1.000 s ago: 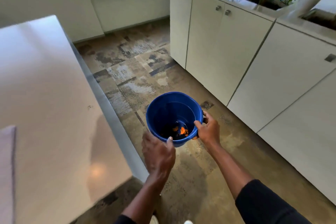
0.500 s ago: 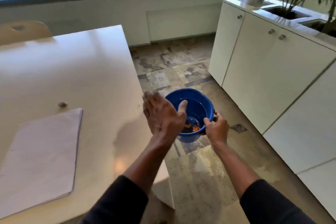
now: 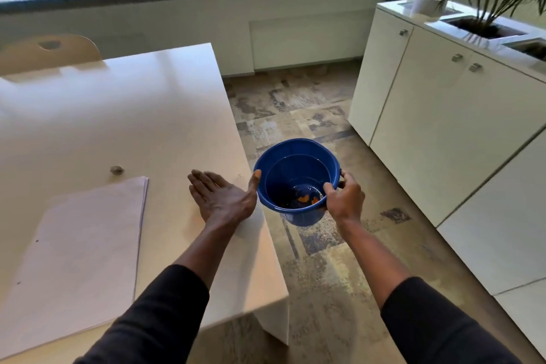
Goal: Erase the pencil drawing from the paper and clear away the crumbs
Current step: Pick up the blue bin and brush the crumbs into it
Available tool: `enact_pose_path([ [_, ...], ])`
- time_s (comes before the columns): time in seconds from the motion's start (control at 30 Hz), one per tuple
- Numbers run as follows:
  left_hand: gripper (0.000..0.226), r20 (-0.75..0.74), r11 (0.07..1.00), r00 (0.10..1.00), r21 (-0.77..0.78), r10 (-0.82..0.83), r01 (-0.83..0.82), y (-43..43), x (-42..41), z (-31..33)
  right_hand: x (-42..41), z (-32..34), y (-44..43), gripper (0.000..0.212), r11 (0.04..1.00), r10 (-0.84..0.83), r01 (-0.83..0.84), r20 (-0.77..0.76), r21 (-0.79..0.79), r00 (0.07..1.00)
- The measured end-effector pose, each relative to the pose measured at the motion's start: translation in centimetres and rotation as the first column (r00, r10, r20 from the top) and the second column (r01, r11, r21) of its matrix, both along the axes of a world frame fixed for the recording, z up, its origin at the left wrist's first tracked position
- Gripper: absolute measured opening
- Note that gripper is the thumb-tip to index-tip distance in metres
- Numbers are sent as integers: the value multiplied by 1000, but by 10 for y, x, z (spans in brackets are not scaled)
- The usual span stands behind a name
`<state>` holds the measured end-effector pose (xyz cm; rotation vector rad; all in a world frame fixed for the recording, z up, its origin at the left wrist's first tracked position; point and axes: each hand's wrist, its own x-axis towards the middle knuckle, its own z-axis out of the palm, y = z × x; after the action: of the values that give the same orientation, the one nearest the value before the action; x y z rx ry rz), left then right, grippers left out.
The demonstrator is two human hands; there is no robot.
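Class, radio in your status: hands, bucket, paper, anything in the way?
Left hand open, flat at table edge. Right hand grips bucket rim, bucket off the edge. Paper left of hands, small grey lump beyond. Nothing blocking.

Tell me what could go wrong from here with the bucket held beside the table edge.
1. Only the right hand grips the blue bucket, by its rim, out over the floor. It might tilt and spill the orange bits inside.
2. The left hand lies flat on the table by the edge. A fast sweep could send debris past the bucket and onto the floor.
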<state>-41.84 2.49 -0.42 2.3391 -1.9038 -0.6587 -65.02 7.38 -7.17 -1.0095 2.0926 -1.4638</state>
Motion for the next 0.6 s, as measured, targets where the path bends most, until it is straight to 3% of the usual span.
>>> enact_pose_path([
  [0.23,130,59,980,979,-42,-194,197,6,-43,-10,-3,-5,-2,39,1000,4,-4,7,27,1000],
  [0.4,110,-73,870,868,-87,-491,485,20,-91,-12,-3,-10,0,41,1000,21,-22,48,23,999],
  [0.5,106,-109,858,854,-145,-508,492,23,-105,-13,-2,-11,-1,36,1000,15,-16,60,12,998],
  [0.6,107,-84,887,895,-204,-437,414,21,-96,-8,-3,-9,-3,37,1000,17,-19,56,25,998],
])
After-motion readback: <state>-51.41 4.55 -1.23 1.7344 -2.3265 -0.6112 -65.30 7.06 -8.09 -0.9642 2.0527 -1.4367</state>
